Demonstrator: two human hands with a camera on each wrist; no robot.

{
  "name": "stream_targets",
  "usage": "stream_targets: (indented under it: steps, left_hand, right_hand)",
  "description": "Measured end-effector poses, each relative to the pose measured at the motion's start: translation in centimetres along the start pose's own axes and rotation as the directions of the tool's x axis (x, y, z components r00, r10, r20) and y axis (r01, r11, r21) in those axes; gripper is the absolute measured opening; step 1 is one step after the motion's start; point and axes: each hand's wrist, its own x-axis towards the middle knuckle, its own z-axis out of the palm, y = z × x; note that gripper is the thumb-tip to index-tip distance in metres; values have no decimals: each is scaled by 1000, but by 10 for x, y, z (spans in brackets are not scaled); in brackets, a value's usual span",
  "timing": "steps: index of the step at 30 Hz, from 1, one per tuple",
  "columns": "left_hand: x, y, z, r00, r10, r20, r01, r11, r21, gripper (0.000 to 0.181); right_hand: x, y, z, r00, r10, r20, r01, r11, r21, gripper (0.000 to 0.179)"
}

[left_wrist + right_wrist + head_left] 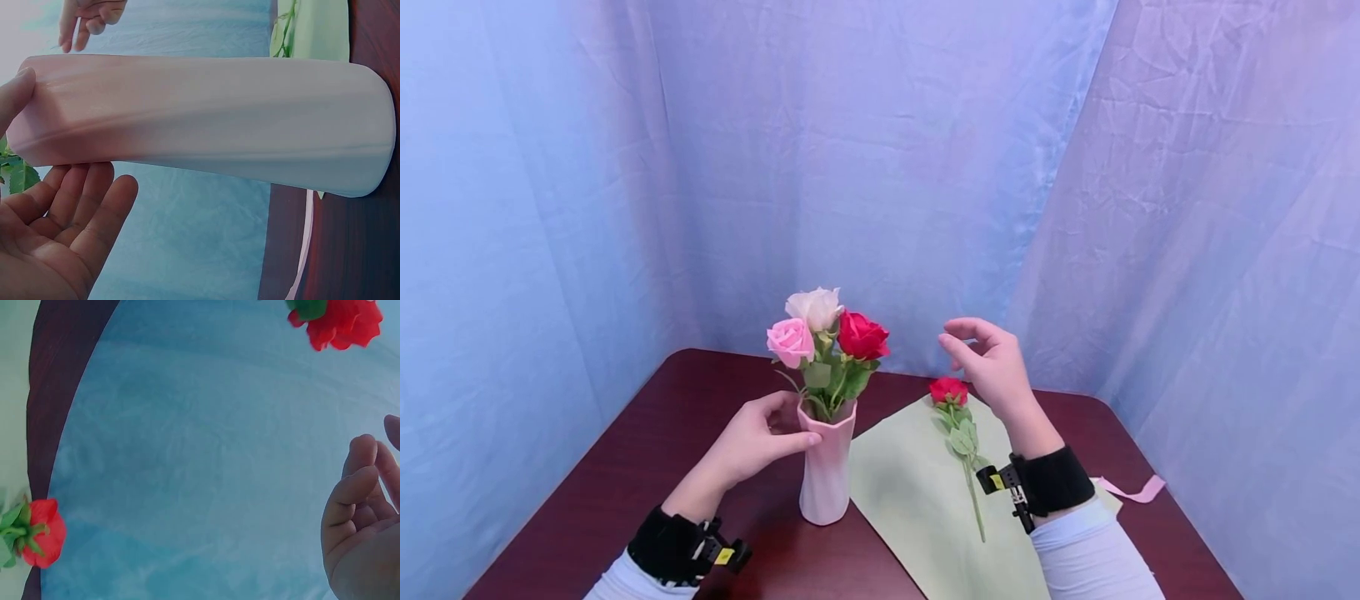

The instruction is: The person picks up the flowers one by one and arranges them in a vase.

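Note:
A pink-to-white vase point(826, 475) stands upright on the table with a white rose point(815, 308), a pink rose point(791, 342) and a red rose point(862, 335) in it. My left hand point(752, 437) holds the vase near its rim, the thumb at the front and the fingers on the far side; the left wrist view shows thumb and fingers on opposite sides of the vase point(219, 119). Raised in the air to the right, my right hand point(996, 371) has loosely bent fingers and nothing between them. Below it, another red rose point(948, 391) lies with its leafy stem on pale green paper point(895, 475).
A pink ribbon point(1141, 491) lies on the dark red-brown table point(602, 500) at the right, partly behind my right forearm. Blue-lilac cloth point(880, 167) hangs around the table's back and sides.

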Motion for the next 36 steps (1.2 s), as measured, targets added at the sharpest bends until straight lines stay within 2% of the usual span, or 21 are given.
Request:
stream_targets:
  steps: [5, 13, 22, 27, 36]
  left_hand:
    - [0, 0, 0, 1000, -1, 3, 1, 1000, -5, 50]
    - [0, 1, 0, 1000, -5, 4, 5, 1000, -3, 48]
    - [0, 0, 0, 1000, -8, 5, 8, 1000, -1, 47]
    - [1, -1, 0, 1000, -4, 4, 4, 1000, 5, 48]
    - [0, -1, 0, 1000, -11, 4, 11, 1000, 5, 48]
  right_hand:
    - [0, 12, -6, 1000, 3, -3, -3, 999, -40, 30]
    - [1, 35, -12, 996, 91, 14, -89, 992, -84, 33]
    - [0, 57, -15, 973, 227, 28, -222, 967, -125, 31]
    - [-2, 72, -16, 965, 261, 33, -250, 948, -198, 33]
    - [-4, 100, -11, 952, 303, 47, -280, 921, -270, 34]
